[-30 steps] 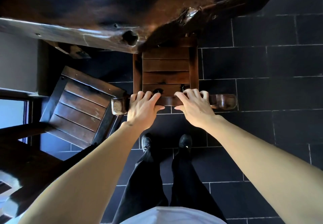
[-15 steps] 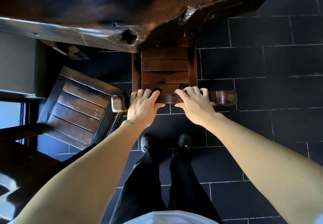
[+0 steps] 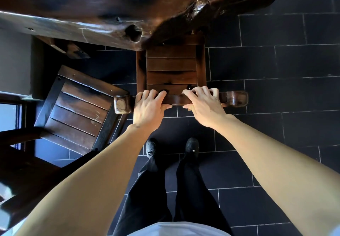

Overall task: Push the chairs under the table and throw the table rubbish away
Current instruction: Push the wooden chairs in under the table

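A dark wooden slatted chair [image 3: 171, 64] stands straight ahead, the far part of its seat under the edge of the dark wooden table [image 3: 92, 11]. My left hand [image 3: 149, 108] and my right hand [image 3: 204, 105] both grip the chair's top back rail [image 3: 235, 98], fingers curled over it and thumbs beneath. A second slatted chair [image 3: 77, 108] stands at an angle to the left, outside the table's edge, its corner close to the first chair's rail end. No rubbish is visible on the table part in view.
Black floor tiles [image 3: 276, 70] spread to the right and behind me. My two black shoes [image 3: 152, 147] stand just behind the chair. More dark wooden furniture [image 3: 22, 176] fills the lower left. A grey wall and window lie at the far left.
The chair has slid slightly further towards the table, with both hands still on the back rail. The view has shifted a little.
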A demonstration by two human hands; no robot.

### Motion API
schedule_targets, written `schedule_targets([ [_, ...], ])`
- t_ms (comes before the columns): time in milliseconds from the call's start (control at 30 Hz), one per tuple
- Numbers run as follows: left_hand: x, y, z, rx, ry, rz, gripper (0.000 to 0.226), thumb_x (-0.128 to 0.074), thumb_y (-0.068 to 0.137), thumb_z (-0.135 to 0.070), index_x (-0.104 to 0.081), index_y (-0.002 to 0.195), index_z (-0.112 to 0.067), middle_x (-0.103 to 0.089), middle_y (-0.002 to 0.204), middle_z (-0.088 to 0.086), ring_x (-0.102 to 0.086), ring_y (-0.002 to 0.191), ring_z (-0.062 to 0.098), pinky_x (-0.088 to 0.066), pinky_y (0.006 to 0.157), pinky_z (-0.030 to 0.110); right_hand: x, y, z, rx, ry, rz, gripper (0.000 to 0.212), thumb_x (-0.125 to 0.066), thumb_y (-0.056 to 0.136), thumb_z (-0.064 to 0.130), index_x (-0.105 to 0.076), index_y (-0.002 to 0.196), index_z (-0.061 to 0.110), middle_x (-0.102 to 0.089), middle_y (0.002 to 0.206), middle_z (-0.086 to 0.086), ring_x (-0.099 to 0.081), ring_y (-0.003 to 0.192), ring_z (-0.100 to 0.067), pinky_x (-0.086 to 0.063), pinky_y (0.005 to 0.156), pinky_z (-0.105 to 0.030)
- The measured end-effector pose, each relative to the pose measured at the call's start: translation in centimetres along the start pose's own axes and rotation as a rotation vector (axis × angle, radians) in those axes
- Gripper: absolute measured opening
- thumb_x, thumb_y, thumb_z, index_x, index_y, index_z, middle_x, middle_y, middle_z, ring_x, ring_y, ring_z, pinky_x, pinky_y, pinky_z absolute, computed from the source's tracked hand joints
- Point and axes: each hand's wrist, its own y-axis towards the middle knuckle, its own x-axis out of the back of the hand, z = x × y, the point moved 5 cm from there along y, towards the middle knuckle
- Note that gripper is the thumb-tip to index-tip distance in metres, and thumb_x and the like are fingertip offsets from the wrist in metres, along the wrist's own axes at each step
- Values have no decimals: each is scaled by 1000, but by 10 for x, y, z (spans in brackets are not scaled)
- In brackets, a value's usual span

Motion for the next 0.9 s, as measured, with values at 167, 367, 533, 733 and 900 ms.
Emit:
schedule_targets([
  [167, -3, 0, -4, 7, -6, 0, 44, -52, 96, -50, -57, 128, -21, -62, 111, 3, -52, 107, 30, -31, 101, 42, -6, 0, -6, 27, -17, -43, 48, -60, 96, 40, -46, 139, 24, -58, 123, -7, -53, 111, -29, -35, 94, -49],
  [367, -5, 0, -6, -1, -6, 2, 43, -51, 97, -50, -56, 129, -22, -61, 112, 1, -50, 108, 30, -27, 101, 41, -9, -1, -9, 30, -33, -57, 52, -67, 93, 36, -44, 139, 26, -57, 123, -4, -52, 112, -27, -34, 95, -48],
  [533, -2, 1, -8, -15, 26, 59, 45, -44, 99, -52, -51, 133, -23, -59, 117, 2, -48, 112, 29, -24, 102, 41, -7, -1, -9, 23, -27, -55, 49, -59, 97, 41, -43, 140, 27, -56, 125, -4, -51, 113, -28, -33, 97, -48],
  [733, 9, -7, -10, -37, 11, 95, 61, -31, 101, -59, -31, 152, -25, -49, 144, 8, -38, 136, 34, -20, 117, 49, 5, -9, -2, -64, 57, 3, 61, -41, 101, 55, -26, 155, 31, -38, 153, -8, -32, 142, -29, -28, 110, -50],
  [900, 43, -43, -14, -74, -55, 35, 65, -28, 101, -63, -19, 157, -31, -31, 160, 12, -23, 149, 36, -17, 121, 54, 36, -43, 38, -177, 204, -79, 71, -43, 98, 59, -15, 158, 34, -25, 162, -9, -20, 149, -29, -28, 111, -56],
])
